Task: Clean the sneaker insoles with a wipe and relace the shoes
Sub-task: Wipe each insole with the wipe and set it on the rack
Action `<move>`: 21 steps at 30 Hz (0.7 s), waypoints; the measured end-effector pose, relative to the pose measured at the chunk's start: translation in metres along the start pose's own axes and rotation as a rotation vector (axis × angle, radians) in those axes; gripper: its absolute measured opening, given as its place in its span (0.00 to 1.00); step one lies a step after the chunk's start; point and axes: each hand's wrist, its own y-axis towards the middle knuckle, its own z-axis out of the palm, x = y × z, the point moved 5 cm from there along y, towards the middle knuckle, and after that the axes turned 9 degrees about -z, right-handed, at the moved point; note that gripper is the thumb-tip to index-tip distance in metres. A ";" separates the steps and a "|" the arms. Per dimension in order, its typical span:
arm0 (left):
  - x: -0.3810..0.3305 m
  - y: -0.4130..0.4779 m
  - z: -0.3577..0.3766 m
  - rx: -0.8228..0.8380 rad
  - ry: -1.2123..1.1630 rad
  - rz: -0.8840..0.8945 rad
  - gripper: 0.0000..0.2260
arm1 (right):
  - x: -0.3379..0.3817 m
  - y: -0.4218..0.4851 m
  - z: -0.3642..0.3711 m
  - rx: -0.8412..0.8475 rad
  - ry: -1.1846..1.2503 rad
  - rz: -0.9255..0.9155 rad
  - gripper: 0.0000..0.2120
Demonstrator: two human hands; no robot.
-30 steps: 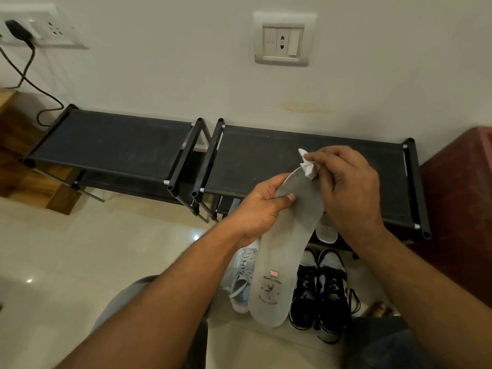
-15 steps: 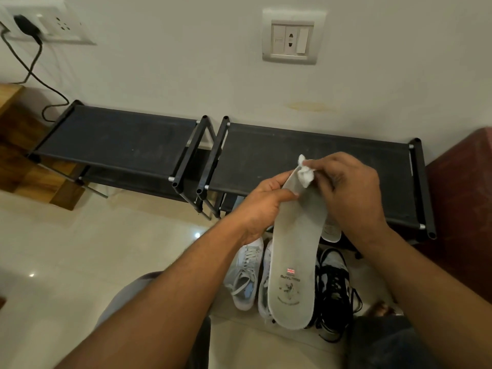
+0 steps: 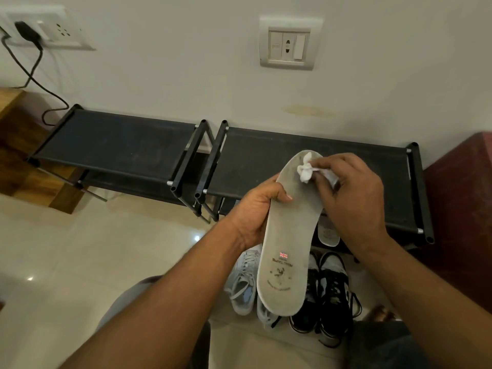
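Light sneakers point(image 3: 243, 283) lie on the floor at 7 o'clock from the insole. Your left hand point(image 3: 255, 211) grips the grey insole point(image 3: 288, 249) by its 9 o'clock edge, thumb curled over the face. The insole is held in the air, toe at 12 o'clock and printed heel at 6. Your right hand point(image 3: 351, 198) pinches a crumpled white wipe point(image 3: 306, 170) against the toe area. Black sneakers point(image 3: 332, 296) stand at 5 o'clock.
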 end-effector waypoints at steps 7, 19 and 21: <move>0.003 0.004 -0.010 -0.188 0.116 0.030 0.24 | -0.009 0.002 -0.002 -0.009 0.026 0.055 0.09; 0.007 0.004 -0.006 -0.139 0.332 0.000 0.22 | -0.004 0.005 -0.015 -0.138 -0.041 -0.060 0.06; 0.006 0.005 -0.006 -0.138 0.329 0.011 0.21 | 0.001 0.002 -0.007 -0.062 -0.093 -0.148 0.07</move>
